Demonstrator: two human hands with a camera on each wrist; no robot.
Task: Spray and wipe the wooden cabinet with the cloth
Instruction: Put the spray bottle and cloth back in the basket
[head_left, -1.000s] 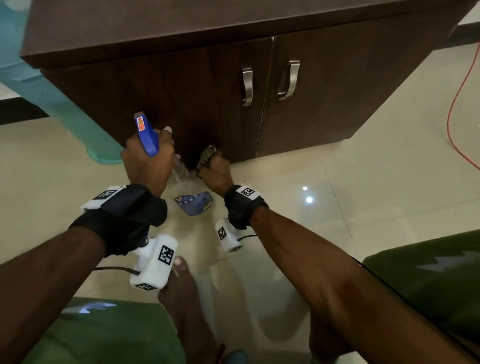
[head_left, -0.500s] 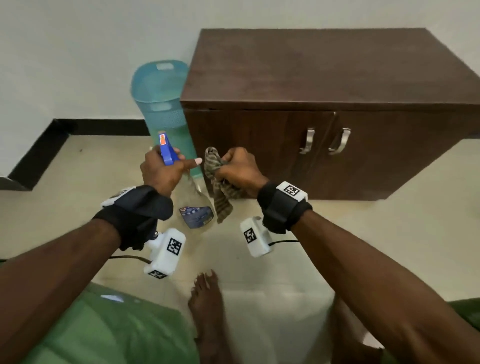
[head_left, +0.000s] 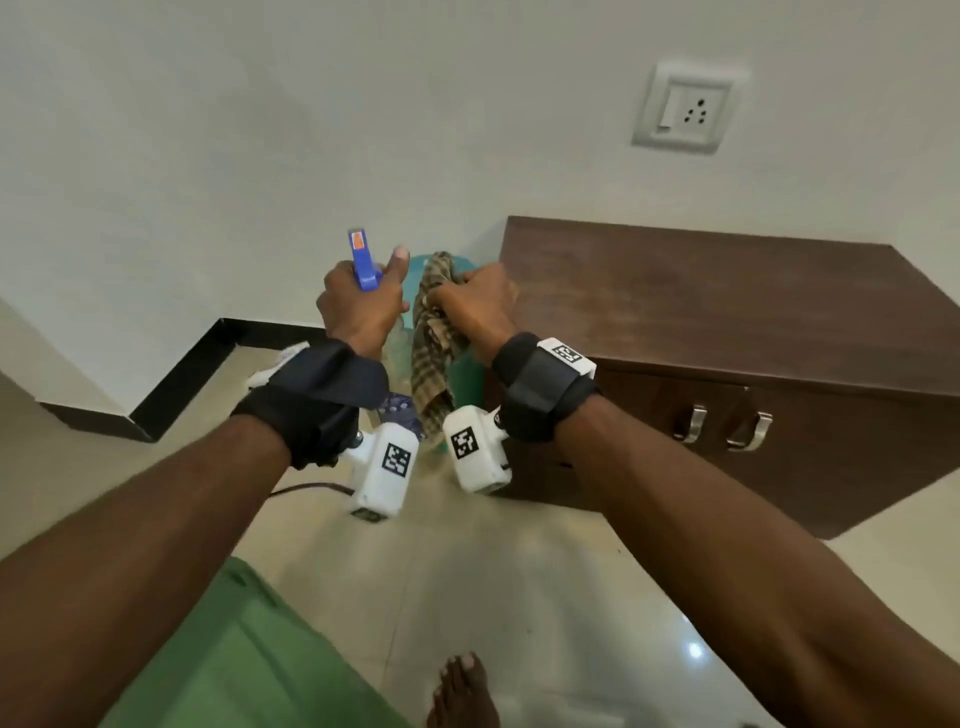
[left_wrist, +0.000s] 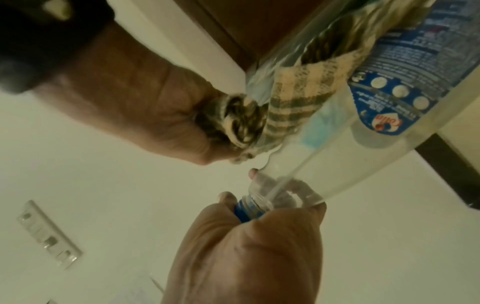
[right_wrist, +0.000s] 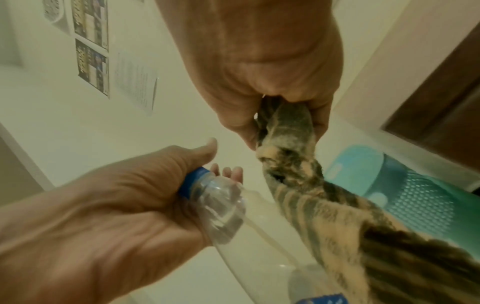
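Note:
My left hand (head_left: 358, 306) grips the neck of a clear spray bottle (left_wrist: 337, 131) with a blue trigger head (head_left: 362, 260); the bottle hangs below my fist, mostly hidden in the head view. My right hand (head_left: 475, 304) holds a bunched brown checked cloth (head_left: 431, 343) that hangs down beside the bottle. Both hands are raised side by side just left of the dark wooden cabinet (head_left: 727, 322), above its top level. The same grips show in the wrist views: fingers around the bottle neck (right_wrist: 207, 189), cloth (right_wrist: 298, 185) squeezed in the right fist.
A teal plastic bin (head_left: 462, 374) stands between the cabinet and the wall, behind my hands. The cabinet has two doors with metal handles (head_left: 693, 423). A wall socket (head_left: 685, 106) is above. A bare foot (head_left: 462, 691) is on the tiled floor.
Both hands have risen from near the floor at the cabinet's base to above its top, carrying bottle and cloth. The view has lifted, and the wall now fills the upper part.

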